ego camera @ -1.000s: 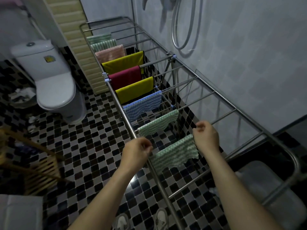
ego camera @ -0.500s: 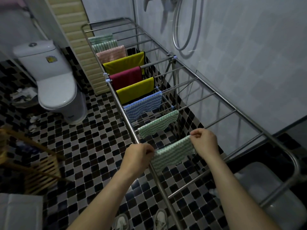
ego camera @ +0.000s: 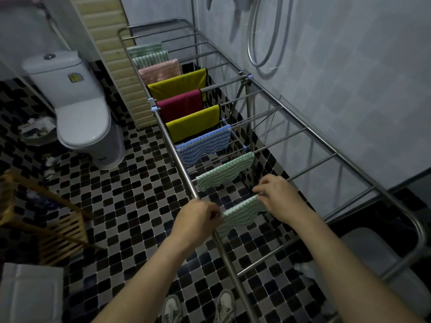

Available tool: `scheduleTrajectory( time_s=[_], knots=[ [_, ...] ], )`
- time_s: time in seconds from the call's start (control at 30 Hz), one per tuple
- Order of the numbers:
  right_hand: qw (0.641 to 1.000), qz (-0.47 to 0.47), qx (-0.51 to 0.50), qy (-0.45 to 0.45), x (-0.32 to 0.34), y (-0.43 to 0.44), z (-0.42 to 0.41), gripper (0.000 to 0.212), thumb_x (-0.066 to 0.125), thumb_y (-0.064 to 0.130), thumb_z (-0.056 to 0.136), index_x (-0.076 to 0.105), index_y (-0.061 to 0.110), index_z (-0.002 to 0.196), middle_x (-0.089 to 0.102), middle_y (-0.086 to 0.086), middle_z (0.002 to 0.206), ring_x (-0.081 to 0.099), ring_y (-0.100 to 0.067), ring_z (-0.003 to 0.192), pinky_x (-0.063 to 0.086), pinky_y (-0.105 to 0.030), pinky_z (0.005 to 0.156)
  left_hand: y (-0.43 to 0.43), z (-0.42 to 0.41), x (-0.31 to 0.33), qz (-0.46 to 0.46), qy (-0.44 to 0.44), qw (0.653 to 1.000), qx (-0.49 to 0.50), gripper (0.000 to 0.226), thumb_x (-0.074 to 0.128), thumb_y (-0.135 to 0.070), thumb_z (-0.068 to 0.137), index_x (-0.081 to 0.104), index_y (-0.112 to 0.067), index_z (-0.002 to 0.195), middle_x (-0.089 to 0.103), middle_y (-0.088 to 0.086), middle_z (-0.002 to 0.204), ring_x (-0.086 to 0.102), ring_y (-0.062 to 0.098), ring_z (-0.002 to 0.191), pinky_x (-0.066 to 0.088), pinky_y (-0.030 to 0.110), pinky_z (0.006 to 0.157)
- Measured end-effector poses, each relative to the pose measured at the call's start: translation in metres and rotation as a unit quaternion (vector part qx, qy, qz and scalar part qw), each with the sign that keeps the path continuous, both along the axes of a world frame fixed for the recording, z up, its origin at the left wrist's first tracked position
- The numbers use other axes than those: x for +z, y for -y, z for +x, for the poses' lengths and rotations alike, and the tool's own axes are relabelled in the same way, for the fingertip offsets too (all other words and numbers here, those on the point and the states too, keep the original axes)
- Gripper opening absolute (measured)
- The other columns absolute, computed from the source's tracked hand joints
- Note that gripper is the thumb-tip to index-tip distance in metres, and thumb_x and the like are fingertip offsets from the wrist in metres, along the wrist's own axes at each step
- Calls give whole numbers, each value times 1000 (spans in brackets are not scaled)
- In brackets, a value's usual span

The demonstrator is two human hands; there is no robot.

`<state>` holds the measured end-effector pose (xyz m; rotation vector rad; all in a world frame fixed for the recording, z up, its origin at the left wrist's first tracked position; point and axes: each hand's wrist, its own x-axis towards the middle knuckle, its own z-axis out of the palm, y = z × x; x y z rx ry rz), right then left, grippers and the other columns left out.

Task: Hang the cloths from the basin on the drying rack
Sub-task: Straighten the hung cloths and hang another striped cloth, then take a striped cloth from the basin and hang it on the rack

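Dim, bluish indoor light, soft shadows on the wall [ego camera: 349, 89], wide-angle bending at the edges, slight overall softness.

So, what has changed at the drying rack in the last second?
The right hand and left hand moved slightly closer together, so less of the nearest green cloth shows between them. Both still pinch its ends. The other cloths and the drying rack stayed.

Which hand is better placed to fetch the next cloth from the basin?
Right, probably. The right hand pinches the green cloth on the side nearest the grey basin; the left hand is beyond the rail.
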<state>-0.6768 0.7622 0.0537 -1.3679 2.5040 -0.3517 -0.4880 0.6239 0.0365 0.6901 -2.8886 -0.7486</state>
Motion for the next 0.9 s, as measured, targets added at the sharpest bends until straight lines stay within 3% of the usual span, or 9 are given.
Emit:
scheduleTrajectory(
  time_s=[0.27,0.4,0.5,0.67,0.9],
  knots=[
    [992,68,75,-76,-6,2,-2,26,58,5,91,71,15,111,60,-2,112,51,-20,102,48,-29,86,-2,-2,-3,-24,12,1000,-4,11,63,-38,90,69,-30,93,61,-17,75,53,2,70,40,17,64],
    [980,152,89,-88,4,8,0,29,58,-2,86,67,13,109,59,-5,112,50,-24,103,44,-30,82,-2,-1,0,-15,16,1000,-11,14,60,-38,92,69,-29,97,66,-12,85,55,4,80,50,23,75],
    [976,187,86,-70,14,23,3,36,53,1,89,58,12,123,56,-9,114,52,-28,107,45,-33,82,5,1,2,17,16,1000,-17,18,60,-38,92,69,-28,104,67,-12,96,50,2,86,45,19,78],
    [986,154,64,-32,33,59,21,34,49,13,97,54,13,131,59,-11,119,58,-29,105,51,-41,87,27,12,8,135,-24,990,34,17,60,-31,93,69,-26,106,66,-13,99,56,-2,86,46,13,74],
    [997,38,41,48,64,143,68,30,50,23,98,60,18,126,66,-2,119,62,-19,104,53,-37,89,96,53,26,315,-116,931,141,15,58,-24,94,71,-30,101,71,-10,93,66,1,87,57,25,78]
  ],
)
